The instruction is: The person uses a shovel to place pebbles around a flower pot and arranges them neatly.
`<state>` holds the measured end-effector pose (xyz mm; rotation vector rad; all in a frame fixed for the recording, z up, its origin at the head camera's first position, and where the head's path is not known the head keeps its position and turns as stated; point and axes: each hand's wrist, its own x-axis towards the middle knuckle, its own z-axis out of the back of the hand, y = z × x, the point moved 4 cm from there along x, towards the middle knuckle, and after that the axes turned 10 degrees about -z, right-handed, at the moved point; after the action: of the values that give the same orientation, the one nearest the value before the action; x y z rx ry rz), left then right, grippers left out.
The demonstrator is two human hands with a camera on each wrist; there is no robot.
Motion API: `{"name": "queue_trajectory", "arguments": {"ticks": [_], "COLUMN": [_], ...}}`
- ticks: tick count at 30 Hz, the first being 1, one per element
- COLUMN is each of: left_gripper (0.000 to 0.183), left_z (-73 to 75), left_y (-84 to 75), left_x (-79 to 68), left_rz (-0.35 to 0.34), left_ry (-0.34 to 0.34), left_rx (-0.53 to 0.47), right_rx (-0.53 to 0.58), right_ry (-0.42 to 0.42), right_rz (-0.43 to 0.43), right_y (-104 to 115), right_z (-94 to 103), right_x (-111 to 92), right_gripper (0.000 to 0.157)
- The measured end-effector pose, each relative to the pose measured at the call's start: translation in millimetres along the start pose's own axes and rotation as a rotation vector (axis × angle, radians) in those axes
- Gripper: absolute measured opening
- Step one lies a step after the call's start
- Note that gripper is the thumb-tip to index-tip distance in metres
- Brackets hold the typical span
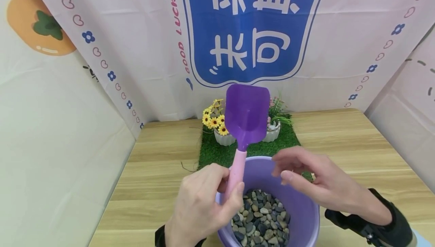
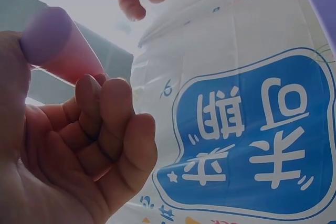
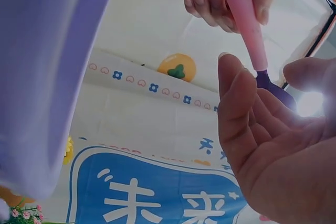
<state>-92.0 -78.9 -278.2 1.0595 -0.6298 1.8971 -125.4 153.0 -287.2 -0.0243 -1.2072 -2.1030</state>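
Observation:
A toy shovel with a purple blade (image 1: 247, 113) and a pink handle (image 1: 236, 169) is held up over the near left rim of a purple bucket (image 1: 302, 216). My left hand (image 1: 205, 198) grips the handle between thumb and curled fingers, blade pointing away from me. Grey and tan pebbles (image 1: 261, 218) cover the bucket's bottom. Above the bucket's right side hovers my right hand (image 1: 314, 177), its fingers loosely bent and holding nothing. In the right wrist view, that hand (image 3: 278, 140) appears apart from the pink handle (image 3: 245, 19).
Behind the bucket lies a green turf mat (image 1: 210, 152) on the wooden table (image 1: 153, 179). On it stand a pot of yellow flowers (image 1: 215, 120) and a white pot (image 1: 272, 131) with pink flowers. A printed cloth (image 1: 153, 50) hangs at the back.

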Motion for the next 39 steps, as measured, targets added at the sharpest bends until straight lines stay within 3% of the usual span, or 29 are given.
{"name": "queue_trajectory", "arguments": {"ticks": [6,13,22,32,39], "left_gripper": [0.019,0.022,0.023,0.022,0.022], "left_z": [-2.8,-6.7,-7.9,-11.2,-12.0], "left_y": [-0.7,-2.9,-8.1,-14.1,-16.3], "left_x": [1.5,2.1,5.6,9.5,10.2], "left_rz": [-0.031,-0.062,-0.135,-0.169,-0.171], "left_ry": [0.002,0.025,-0.008,-0.008,0.017], "left_rx": [-0.017,-0.037,-0.061,-0.081,-0.062], "right_rx": [-0.069,-0.021,0.059,0.023,0.044], "right_ry": [0.050,0.104,0.192,0.129,0.155], "right_rz": [-0.001,0.037,0.033,0.097,0.108], "right_y": [2,6,14,15,17], "right_z": [-3.7,-9.5,-15.7,-15.8,-20.4], "right_x": [5,6,9,11,10], "right_gripper": [0.044,0.045,0.051,0.041,0.042]}}
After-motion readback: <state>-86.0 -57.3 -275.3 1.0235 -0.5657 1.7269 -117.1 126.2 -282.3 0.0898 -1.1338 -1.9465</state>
